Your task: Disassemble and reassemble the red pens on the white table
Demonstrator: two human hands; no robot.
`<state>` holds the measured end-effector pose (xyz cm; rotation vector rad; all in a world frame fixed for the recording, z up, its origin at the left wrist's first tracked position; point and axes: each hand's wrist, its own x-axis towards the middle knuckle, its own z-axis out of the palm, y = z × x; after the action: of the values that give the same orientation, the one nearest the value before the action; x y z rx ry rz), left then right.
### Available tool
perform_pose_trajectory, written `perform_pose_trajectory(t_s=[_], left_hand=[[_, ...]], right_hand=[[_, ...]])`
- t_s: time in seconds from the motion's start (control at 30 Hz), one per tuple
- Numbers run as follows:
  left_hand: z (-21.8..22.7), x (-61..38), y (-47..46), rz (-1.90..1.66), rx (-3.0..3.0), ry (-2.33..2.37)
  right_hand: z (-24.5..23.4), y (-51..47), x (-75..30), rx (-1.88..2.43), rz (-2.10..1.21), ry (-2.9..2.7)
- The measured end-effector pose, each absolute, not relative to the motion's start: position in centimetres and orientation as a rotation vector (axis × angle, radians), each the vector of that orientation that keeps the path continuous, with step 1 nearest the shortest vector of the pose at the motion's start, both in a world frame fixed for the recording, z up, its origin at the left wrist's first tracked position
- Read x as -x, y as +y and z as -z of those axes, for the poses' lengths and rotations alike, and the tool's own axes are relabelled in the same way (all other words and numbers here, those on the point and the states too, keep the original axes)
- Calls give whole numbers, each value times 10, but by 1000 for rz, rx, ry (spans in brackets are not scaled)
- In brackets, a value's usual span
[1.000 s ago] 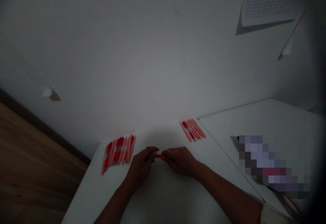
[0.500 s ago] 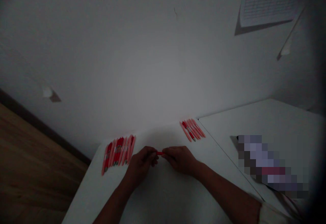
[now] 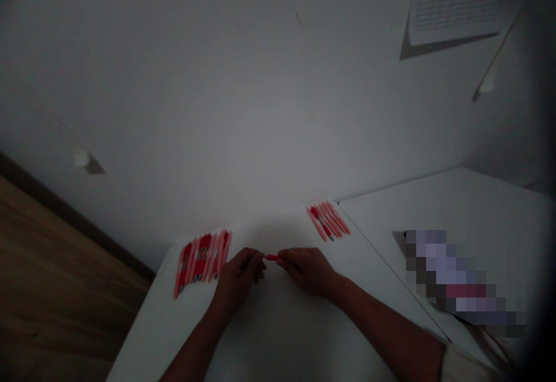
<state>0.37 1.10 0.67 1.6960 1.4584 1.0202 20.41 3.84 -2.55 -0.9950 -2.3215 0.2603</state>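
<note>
Between my two hands, just above the white table, a red pen is held level. My left hand pinches its left end, where a little grey shows at the fingertips. The fingers of my right hand are closed on the red right end; most of the pen is hidden by both hands. Beside my left hand lies a row of several pink and red pens, side by side. A smaller group of pens, mostly pink with one darker red, lies beyond my right hand.
On the right, a pixelated object lies on the table past a seam. A pale wall rises behind the table, with a lined paper hanging at upper right. Wooden boards show at lower left.
My hands have shifted very slightly, and a bit more of the red pen shows between them. The pens on the table have not moved.
</note>
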Motion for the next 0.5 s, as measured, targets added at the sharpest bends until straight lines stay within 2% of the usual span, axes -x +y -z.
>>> perform_pose_trajectory(t_s=[0.5], left_hand=[[1,3,15,-1105,-1652,1405]], right_hand=[[26,39,-203,1004,-259,-2333]])
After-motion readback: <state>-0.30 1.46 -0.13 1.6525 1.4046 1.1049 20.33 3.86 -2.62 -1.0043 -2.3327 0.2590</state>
